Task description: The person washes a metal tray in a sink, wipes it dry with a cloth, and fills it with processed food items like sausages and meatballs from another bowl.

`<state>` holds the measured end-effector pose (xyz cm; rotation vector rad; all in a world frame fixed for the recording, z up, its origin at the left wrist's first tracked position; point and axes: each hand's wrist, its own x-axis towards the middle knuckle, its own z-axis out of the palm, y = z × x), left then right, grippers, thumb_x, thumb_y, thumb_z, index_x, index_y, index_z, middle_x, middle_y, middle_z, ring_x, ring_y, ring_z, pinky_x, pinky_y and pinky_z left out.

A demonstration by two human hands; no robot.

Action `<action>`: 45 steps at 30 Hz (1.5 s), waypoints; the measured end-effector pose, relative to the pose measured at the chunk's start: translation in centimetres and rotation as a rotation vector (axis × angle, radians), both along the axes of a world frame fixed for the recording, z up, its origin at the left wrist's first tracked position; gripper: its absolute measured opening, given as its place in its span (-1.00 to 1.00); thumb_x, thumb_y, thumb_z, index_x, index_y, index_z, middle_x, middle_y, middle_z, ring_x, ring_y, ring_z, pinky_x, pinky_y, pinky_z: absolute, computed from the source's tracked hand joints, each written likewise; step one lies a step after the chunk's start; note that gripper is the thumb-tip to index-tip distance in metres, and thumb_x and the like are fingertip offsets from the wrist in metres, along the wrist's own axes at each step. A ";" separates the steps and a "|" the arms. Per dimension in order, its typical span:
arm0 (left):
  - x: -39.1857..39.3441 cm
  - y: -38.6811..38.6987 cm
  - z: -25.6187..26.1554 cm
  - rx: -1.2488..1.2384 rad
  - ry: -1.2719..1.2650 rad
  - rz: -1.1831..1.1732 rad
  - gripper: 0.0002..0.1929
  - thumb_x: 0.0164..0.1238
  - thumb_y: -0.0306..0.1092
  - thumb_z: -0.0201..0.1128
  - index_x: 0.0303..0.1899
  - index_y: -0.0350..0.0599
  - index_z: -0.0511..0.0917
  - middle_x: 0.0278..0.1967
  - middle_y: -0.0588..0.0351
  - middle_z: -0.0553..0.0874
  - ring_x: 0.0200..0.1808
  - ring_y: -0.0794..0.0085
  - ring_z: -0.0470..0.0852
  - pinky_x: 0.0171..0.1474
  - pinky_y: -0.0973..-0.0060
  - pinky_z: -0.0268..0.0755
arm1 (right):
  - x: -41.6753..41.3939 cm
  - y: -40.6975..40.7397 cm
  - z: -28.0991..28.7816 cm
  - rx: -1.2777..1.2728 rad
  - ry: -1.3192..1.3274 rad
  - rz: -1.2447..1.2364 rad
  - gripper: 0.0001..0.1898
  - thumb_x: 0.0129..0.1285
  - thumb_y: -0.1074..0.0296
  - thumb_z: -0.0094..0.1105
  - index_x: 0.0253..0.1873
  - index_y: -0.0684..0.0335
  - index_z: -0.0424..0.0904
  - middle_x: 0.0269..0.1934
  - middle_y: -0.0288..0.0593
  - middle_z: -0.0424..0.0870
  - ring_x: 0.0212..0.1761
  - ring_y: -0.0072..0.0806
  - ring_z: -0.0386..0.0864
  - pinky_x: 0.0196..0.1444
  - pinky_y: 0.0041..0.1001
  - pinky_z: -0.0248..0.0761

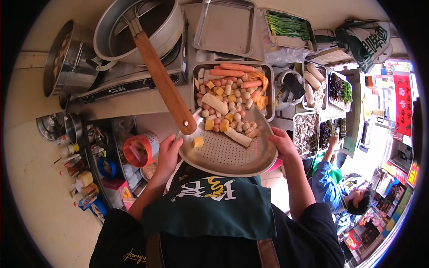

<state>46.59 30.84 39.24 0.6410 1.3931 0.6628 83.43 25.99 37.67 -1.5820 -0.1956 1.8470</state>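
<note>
My left hand (170,150) and my right hand (283,142) hold a perforated metal pan (221,160) by its two sides. The pan tilts against the near edge of a rectangular steel tray (272,100). Small balls, yellow cubes (198,141) and a pale roll (238,137) lie in the pan, mostly towards its far side. The tray holds more balls, cubes, orange sausages (231,72) and another pale roll (215,103). Food spans the place where pan and tray meet. Nearby, a wooden handle (164,80) extends from the large pot over the counter towards the pan's left rim.
A large metal pot (171,40) sits on a gas stove (130,87), with a deep steel pot (67,60) beside it. Beyond is a metal tray (197,33). Trays of greens (288,26) and mushrooms (305,132) stand to the right, near another person (331,187).
</note>
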 end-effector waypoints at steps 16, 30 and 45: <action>1.9 0.2 -0.6 0.070 -0.059 0.039 -0.84 0.46 -0.42 0.09 -0.08 -0.28 0.55 -0.33 0.25 0.64 -0.35 0.70 0.56 -0.31 0.67 0.41 | 2.6 2.9 -0.4 0.140 -0.065 0.008 -0.63 0.18 0.62 -0.02 0.11 0.47 0.50 -0.14 -0.06 0.69 -0.22 -0.44 0.70 -0.14 -0.49 0.60; 2.4 -0.5 1.4 0.138 -0.024 -0.009 -0.87 0.44 -0.42 0.09 -0.21 -0.27 0.55 -0.39 0.26 0.63 -0.38 0.72 0.54 -0.31 0.68 0.38 | 2.8 2.4 0.8 0.134 -0.044 0.058 -0.62 0.21 0.57 0.02 0.14 0.49 0.49 -0.08 -0.04 0.66 -0.13 -0.36 0.66 -0.06 -0.46 0.54; 2.6 -3.4 -1.1 0.205 0.144 -0.238 -0.86 0.44 -0.40 0.15 -0.34 -0.21 0.46 -0.53 0.32 0.52 -0.50 0.74 0.45 -0.44 0.67 0.30 | 3.9 -3.1 -3.0 0.219 -0.139 0.129 -0.60 0.19 0.65 -0.03 0.15 0.48 0.45 -0.09 -0.09 0.69 -0.12 -0.44 0.68 0.00 -0.47 0.57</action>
